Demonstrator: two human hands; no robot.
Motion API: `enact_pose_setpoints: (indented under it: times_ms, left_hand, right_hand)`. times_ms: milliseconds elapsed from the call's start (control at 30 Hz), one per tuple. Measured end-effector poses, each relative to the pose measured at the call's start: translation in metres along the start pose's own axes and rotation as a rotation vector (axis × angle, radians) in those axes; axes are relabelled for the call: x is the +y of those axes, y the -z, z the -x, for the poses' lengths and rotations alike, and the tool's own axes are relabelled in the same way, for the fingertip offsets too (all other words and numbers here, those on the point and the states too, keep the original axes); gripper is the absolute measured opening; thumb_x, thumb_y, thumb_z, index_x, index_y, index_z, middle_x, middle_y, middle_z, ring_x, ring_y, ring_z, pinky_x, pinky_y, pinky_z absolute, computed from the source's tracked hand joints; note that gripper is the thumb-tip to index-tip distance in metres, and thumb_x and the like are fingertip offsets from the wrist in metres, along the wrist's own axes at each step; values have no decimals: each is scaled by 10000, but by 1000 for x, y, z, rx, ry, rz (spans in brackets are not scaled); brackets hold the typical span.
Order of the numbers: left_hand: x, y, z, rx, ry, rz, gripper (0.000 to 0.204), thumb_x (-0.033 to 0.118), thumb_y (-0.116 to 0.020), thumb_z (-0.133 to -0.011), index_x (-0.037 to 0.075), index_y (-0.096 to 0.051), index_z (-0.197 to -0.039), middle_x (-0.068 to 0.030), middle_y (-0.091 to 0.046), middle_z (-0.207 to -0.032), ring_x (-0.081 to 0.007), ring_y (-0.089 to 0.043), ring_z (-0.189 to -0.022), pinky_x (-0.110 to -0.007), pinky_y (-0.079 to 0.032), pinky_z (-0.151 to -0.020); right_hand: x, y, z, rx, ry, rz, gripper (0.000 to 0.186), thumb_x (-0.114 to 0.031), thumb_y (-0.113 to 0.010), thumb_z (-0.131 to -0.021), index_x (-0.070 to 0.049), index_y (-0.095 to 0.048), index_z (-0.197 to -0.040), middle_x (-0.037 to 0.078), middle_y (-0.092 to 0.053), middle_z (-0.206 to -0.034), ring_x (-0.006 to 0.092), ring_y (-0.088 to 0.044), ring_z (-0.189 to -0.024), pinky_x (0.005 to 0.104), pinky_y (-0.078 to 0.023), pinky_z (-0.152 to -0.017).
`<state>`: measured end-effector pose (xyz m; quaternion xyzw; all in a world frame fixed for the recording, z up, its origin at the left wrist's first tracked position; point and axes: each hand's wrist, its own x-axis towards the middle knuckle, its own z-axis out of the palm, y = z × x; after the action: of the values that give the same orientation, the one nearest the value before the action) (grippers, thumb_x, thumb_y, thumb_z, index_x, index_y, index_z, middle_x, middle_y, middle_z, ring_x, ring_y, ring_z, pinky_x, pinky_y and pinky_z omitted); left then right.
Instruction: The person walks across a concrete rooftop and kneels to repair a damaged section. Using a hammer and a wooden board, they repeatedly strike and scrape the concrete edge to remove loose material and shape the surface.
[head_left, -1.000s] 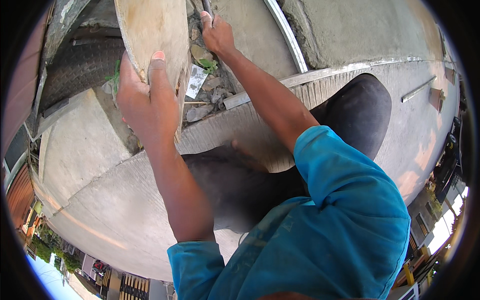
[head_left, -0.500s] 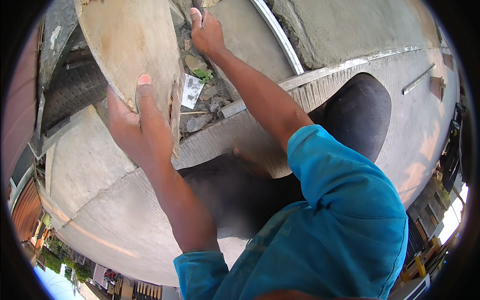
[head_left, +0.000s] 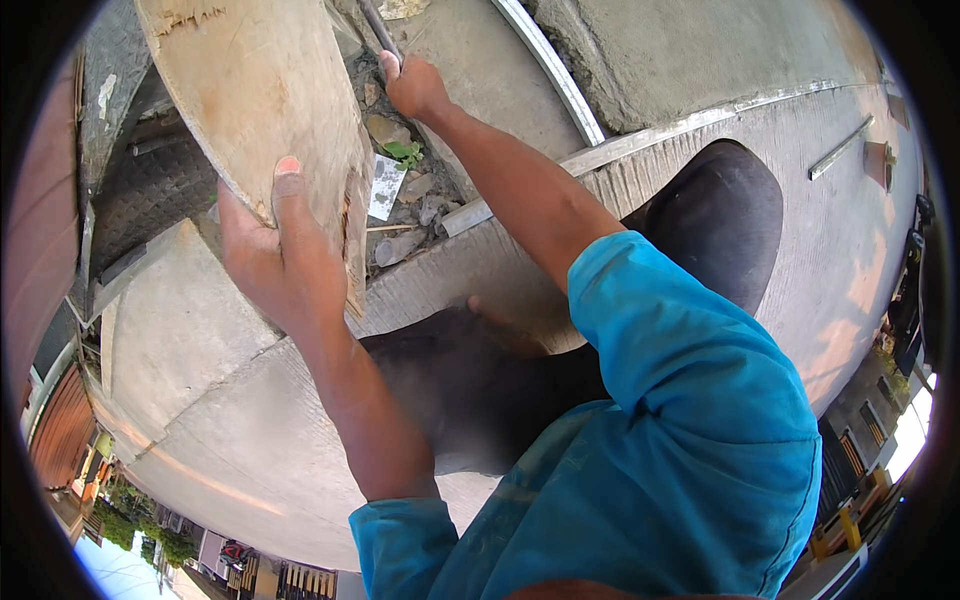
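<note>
A broad, pale wooden board [head_left: 250,90] stands at the upper left. Its right edge is splintered and a torn patch shows near its top. My left hand [head_left: 285,240] grips the board's near end, thumb laid on its face and fingers wrapped behind it. Just right of the board, my right hand [head_left: 418,88] is closed round a dark, slim handle [head_left: 377,25]. The handle's far end runs out of the top of the picture, so the tool's head is hidden. Between the two hands lies rubble [head_left: 415,190] with a small green plant [head_left: 405,153].
A white speckled card [head_left: 385,186] lies in the rubble. A long pale strip [head_left: 640,145] borders the grey concrete [head_left: 700,50], and a curved metal bar [head_left: 550,65] meets it. My bent knee [head_left: 725,220] is at right. Farther right are a thin bar [head_left: 840,150] and a pot [head_left: 879,165].
My right hand has come slightly nearer, and more of the dark handle shows above it. The board's torn patch has come further into view; my left hand keeps its grip.
</note>
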<state>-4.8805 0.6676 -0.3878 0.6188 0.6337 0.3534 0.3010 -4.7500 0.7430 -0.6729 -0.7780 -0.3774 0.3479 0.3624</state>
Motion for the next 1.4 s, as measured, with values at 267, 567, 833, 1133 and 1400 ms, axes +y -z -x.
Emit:
enact_pose_setpoints:
  times_ms: [267,567,833,1133,1400]
  left_hand:
    - [-10,5,2,7,36,-48,396,150,-605,-922,-40,-571,-1268,-174,-664,-1140,-243,-635,-1013,-350,-471,-902]
    - [-12,4,1,29,4,18,410,150,-605,-920,-57,-564,-1272,-180,-657,-1133,-243,-626,-1011,-350,-471,-907]
    - [-5,5,3,22,30,-39,378,112,-623,-899,-48,-607,-1242,-151,-661,-1166,-221,-633,-1029,-340,-476,-912]
    - [-14,8,1,43,1,-56,396,130,-631,-899,-51,-599,-1249,-159,-664,-1159,-230,-634,-1031,-339,-472,-914]
    - [-13,4,1,32,13,-48,402,179,-618,-921,-48,-580,-1251,-178,-674,-1083,-246,-640,-975,-345,-481,-872]
  right_hand:
    - [-61,20,16,86,52,-124,735,-560,-370,-1005,120,-648,-1032,362,-647,-986,495,-631,-978,512,-488,-873]
    - [-20,12,-1,-204,-34,57,716,-557,-355,-1007,104,-625,-1054,344,-649,-925,478,-645,-945,512,-494,-836]
    - [-12,-2,12,-14,-68,2,710,-553,-354,-1007,76,-664,-895,346,-643,-933,488,-629,-951,517,-482,-854]
    - [-48,17,23,126,26,-158,716,-545,-371,-1004,109,-662,-984,357,-644,-996,491,-623,-997,513,-483,-880]
    - [4,-6,13,-139,-113,63,701,-558,-389,-997,97,-636,-967,351,-645,-933,500,-629,-933,538,-484,-848]
